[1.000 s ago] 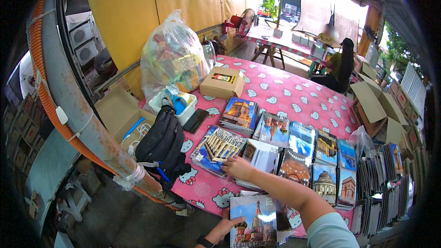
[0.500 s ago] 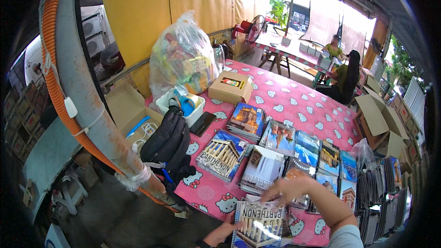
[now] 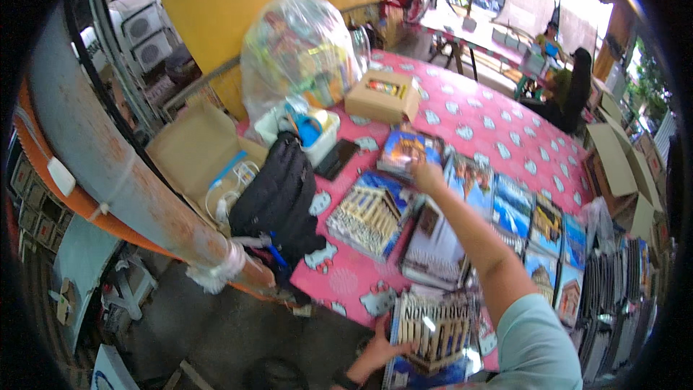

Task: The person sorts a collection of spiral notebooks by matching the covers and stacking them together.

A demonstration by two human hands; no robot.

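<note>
My left hand point(image 3: 381, 354) grips the left edge of a spiral notebook point(image 3: 433, 332) with a columned temple on its cover, upside down to me, at the near table edge. Its thumb lies over the cover. Stretched across the table, my right hand point(image 3: 427, 176) has its fingers closed at the near edge of a notebook pile point(image 3: 410, 152) with a lit orange building on top; the fingertips are slightly blurred. Left of my right arm lies another temple-cover pile point(image 3: 369, 215). A grey waterfall-cover pile point(image 3: 435, 249) is partly under the arm.
More notebook piles point(image 3: 512, 206) fill the right side, beside dark stacked notebooks point(image 3: 606, 282). A black bag point(image 3: 271, 188), white basket point(image 3: 328, 137), phone point(image 3: 337, 159), cardboard box point(image 3: 382, 96) and full plastic bag point(image 3: 299, 50) stand left and behind. A rusty post point(image 3: 137, 159) rises at left. Two people sit far off.
My right hand has moved from above the near notebook to the far orange-building pile. My left hand stays on the near notebook. The view has shifted, so things appear displaced.
</note>
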